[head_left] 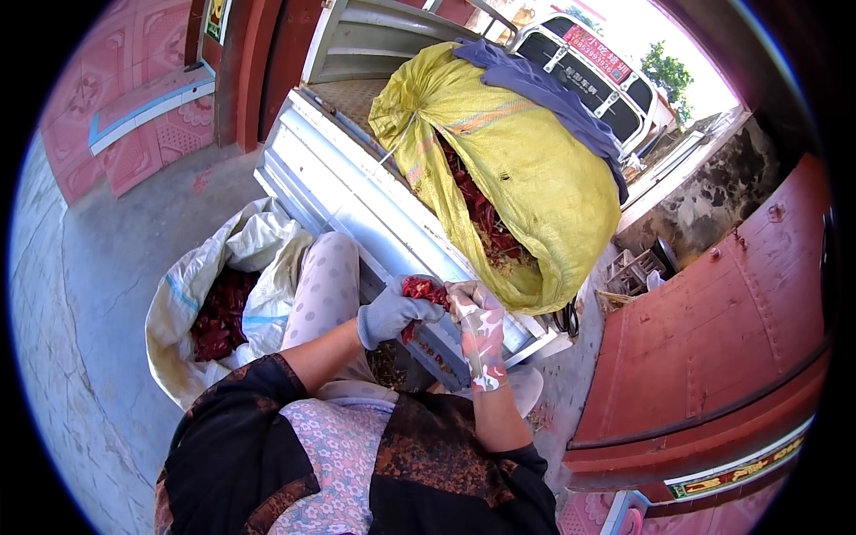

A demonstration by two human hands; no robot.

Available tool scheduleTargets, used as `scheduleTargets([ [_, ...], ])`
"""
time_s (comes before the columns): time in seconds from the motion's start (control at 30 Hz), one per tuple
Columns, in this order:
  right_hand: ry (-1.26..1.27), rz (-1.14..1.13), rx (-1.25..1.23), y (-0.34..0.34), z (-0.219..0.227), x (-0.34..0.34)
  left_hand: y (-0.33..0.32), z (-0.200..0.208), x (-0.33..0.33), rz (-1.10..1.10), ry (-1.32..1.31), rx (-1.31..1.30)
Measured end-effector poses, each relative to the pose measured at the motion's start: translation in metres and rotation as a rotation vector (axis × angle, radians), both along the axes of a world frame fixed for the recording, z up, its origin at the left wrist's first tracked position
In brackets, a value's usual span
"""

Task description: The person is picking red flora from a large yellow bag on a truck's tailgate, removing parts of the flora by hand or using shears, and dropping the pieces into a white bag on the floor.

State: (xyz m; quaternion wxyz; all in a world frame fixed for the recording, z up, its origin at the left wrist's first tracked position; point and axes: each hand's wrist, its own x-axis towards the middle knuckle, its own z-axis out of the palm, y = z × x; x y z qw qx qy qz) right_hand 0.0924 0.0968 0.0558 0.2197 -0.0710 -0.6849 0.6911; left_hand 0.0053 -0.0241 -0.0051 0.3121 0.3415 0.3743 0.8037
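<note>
My left hand (394,312), in a grey glove, is closed around several dried red chili peppers (423,289). Some of them stick out above its fingers, and a red tip hangs below. My right hand (480,323), in a patterned pink and white glove, meets the same peppers from the other side with its fingers closed at their ends. A white woven sack (169,312) stands beside my left leg, its mouth open on more dark red chili peppers (221,312). Ahead, a large yellow woven sack (544,192) bulges with dried chilies (477,209) showing through its gaping side.
The yellow sack lies on a small truck's bed, behind its pale metal side panel (357,209). Blue-grey cloth (553,94) drapes over the sack. A white vehicle cab (584,76) stands beyond. On the right is a red metal gate (713,330); a wooden stool (635,270) sits behind it.
</note>
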Motion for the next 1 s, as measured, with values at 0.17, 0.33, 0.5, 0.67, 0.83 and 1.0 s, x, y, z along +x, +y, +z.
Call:
scheduleTargets([
  [0.17,-0.072,0.158,-0.497,0.001,-0.005,0.005,-0.002,0.0,0.0,-0.024,-0.071,0.001],
  [0.33,-0.134,0.177,-0.605,0.0,-0.003,0.005,-0.001,-0.008,-0.004,-0.115,-0.137,0.046],
  [0.5,-0.12,0.165,-0.704,0.013,-0.007,0.0,0.003,0.004,0.006,-0.002,0.032,0.011],
  [0.67,-0.247,0.076,-0.258,0.042,-0.021,-0.006,-0.017,0.014,-0.008,-0.015,-0.148,0.091],
  [0.83,-0.343,-0.155,0.988,0.06,-0.026,0.003,-0.096,-0.035,-0.066,0.362,-0.16,0.003],
  [1.0,-0.23,-0.302,0.819,0.065,0.023,-0.019,-0.212,-0.126,-0.107,0.862,-0.238,-0.374],
])
